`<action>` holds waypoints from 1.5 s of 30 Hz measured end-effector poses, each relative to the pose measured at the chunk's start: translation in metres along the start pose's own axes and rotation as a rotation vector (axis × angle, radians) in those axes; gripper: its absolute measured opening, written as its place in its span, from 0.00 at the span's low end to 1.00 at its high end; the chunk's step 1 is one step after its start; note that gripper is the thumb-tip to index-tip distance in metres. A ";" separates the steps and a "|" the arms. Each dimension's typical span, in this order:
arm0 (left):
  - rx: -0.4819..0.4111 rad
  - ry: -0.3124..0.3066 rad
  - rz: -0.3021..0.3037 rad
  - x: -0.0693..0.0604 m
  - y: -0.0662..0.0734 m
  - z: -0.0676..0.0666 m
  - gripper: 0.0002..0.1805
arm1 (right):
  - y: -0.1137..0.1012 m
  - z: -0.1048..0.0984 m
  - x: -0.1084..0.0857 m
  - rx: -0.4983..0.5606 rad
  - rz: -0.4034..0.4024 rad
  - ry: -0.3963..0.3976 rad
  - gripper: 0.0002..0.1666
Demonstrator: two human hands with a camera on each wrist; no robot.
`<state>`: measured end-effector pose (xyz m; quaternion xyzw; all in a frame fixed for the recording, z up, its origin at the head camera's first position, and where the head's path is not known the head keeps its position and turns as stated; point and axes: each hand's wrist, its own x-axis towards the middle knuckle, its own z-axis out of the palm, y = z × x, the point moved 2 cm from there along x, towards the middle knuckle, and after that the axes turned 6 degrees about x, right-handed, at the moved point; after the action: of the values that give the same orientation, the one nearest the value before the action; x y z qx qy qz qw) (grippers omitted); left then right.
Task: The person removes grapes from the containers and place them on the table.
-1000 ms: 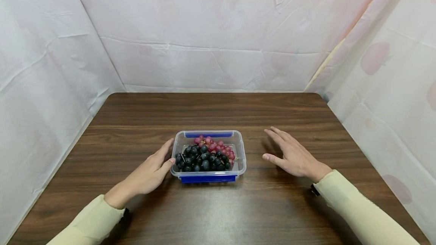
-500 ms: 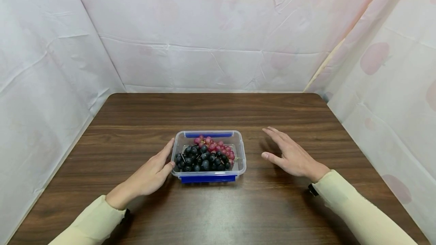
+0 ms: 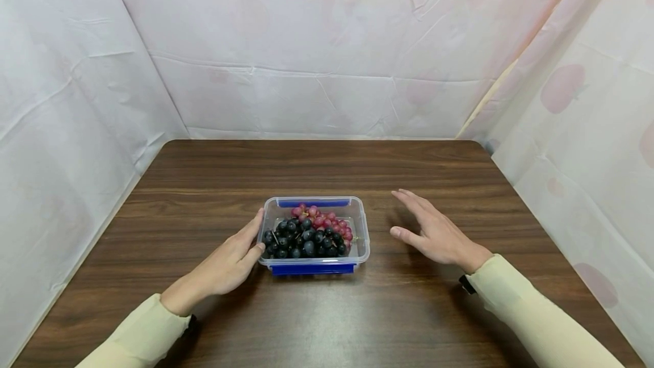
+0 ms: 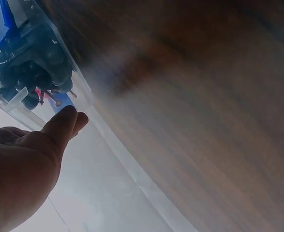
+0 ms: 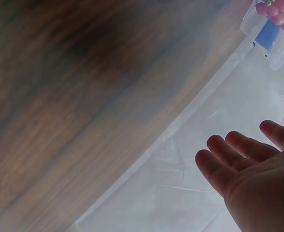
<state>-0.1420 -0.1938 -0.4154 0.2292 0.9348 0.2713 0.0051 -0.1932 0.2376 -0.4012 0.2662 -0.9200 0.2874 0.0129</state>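
Grape container (image 3: 313,262), upright, touching left fingers (image 3: 254,223)

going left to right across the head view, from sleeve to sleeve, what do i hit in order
left sleeve → left grip → clear container → right grip → right sleeve

creased white sheeting (image 3: 322,33) | pink prints (image 3: 562,88), right | brown wood-grain table (image 3: 409,166)
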 end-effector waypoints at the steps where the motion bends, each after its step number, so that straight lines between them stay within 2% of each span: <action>1: 0.003 0.000 0.000 0.000 0.000 0.000 0.37 | -0.001 0.000 0.000 0.002 0.001 0.001 0.48; 13: 0.034 0.002 -0.014 -0.001 0.001 0.001 0.38 | -0.014 0.000 0.006 0.053 -0.019 0.020 0.47; 21: 0.047 -0.021 -0.047 -0.002 0.002 0.000 0.38 | -0.028 0.002 0.011 0.075 -0.059 0.040 0.47; 31: 0.064 -0.010 -0.036 -0.002 0.001 0.002 0.38 | -0.042 0.006 0.017 0.089 -0.100 0.038 0.47; 45: 0.070 -0.020 -0.060 -0.002 0.003 0.001 0.38 | -0.062 0.012 0.026 0.099 -0.170 0.008 0.46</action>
<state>-0.1384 -0.1917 -0.4149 0.2039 0.9501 0.2356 0.0146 -0.1829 0.1757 -0.3743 0.3426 -0.8786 0.3315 0.0278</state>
